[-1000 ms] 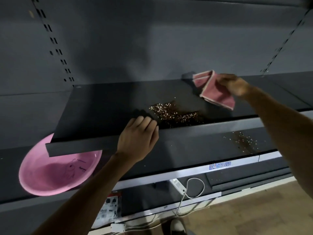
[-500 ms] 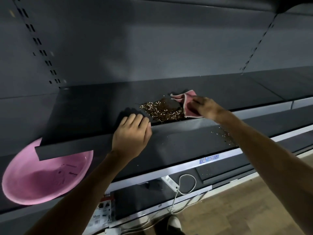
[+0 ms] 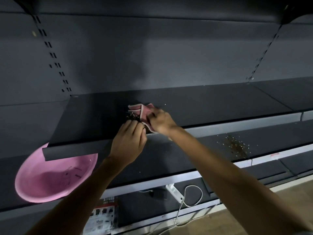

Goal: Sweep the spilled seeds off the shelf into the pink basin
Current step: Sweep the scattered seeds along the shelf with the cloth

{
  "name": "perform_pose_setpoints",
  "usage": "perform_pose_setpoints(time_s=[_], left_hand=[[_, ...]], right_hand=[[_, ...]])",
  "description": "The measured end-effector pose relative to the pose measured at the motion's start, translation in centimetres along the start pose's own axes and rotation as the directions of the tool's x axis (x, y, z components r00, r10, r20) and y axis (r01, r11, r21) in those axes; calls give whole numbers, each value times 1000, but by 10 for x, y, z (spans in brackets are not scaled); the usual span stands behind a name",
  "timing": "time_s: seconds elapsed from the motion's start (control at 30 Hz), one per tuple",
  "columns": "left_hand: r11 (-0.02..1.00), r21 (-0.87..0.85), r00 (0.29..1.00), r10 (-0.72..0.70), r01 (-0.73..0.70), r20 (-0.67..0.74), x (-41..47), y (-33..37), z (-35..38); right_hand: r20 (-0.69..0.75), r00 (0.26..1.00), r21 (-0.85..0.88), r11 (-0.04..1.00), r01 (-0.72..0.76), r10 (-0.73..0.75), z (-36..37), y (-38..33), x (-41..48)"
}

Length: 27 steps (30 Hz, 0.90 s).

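While the right hand [image 3: 160, 122] grips a pink cloth [image 3: 141, 110] and presses it on the dark shelf [image 3: 94, 119], the left hand [image 3: 127, 141] rests on the shelf's front edge, cupped and loose, holding nothing. A small pile of seeds [image 3: 133, 117] sits between the cloth and the left hand. The pink basin [image 3: 42, 187] lies on the lower shelf [image 3: 186, 150], down to the left, well apart from both hands. Scattered seeds [image 3: 235, 146] lie there too, off to the right.

Dark upper shelf [image 3: 94, 116], mid-frame: small pile of seeds [image 3: 133, 117] near the front edge, with pink cloth [image 3: 142, 111] touching it on the right. Lower shelf [image 3: 186, 155] below: pink basin [image 3: 33, 189] at lower left, scattered seeds [image 3: 235, 146] at right, well apart.
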State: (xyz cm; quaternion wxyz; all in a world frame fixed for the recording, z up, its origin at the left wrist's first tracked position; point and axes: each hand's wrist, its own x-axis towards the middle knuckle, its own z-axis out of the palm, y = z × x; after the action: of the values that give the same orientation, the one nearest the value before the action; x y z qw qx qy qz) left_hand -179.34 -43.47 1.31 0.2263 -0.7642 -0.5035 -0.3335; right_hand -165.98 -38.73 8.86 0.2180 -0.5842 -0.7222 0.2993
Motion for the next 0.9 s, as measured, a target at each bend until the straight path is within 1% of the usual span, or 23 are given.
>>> perform_pose_setpoints(time_s=[0.13, 0.23, 0.33, 0.37, 0.43, 0.5, 0.53, 0.6, 0.7, 0.73, 0.8, 0.83, 0.9], left_hand=[[997, 40, 998, -70, 70, 4, -3, -3, -7], [990, 75, 993, -116, 116, -9, -9, -5, -14], [983, 125, 988, -142, 134, 64, -18, -12, -21], [979, 135, 982, -164, 150, 97, -21, -15, -23], [970, 137, 967, -219, 201, 131, -24, -20, -28], [964, 157, 965, -235, 216, 116, -27, -25, -32], [963, 175, 970, -223, 204, 93, -30, -28, -34], [964, 201, 982, -185, 172, 46, -35, -33, -36], [960, 226, 985, -173, 164, 21, -42, -39, -36], [959, 224, 982, -185, 174, 25, -44, -40, -36], [957, 204, 973, -223, 207, 54, -46, -43, -36], [956, 192, 968, -240, 223, 74, -47, -44, -36], [955, 172, 959, -262, 241, 106, -48, -46, -38]], right_hand=[[40, 999, 138, 990, 2, -8, -13, 6, 10], [25, 999, 282, 959, 29, -37, -45, 18, 22], [-6, 999, 425, 904, 34, -35, -88, 28, 31], [-32, 999, 444, 895, 39, -28, -102, 32, 35], [-123, 992, 411, 910, 48, 4, -125, 42, 44], [-200, 979, 363, 931, 44, 32, -139, 59, 59], [-194, 980, 349, 936, 39, 31, -142, 68, 65], [-129, 991, 288, 958, 3, 35, -140, 89, 75], [40, 999, 208, 978, -28, 20, -117, 102, 67], [33, 999, 132, 991, -23, 19, -108, 104, 67], [-68, 997, -67, 997, -45, 40, -95, 101, 66], [-95, 995, -103, 994, -45, 35, -90, 95, 64], [-67, 998, -111, 994, -8, 0, -78, 84, 61]])
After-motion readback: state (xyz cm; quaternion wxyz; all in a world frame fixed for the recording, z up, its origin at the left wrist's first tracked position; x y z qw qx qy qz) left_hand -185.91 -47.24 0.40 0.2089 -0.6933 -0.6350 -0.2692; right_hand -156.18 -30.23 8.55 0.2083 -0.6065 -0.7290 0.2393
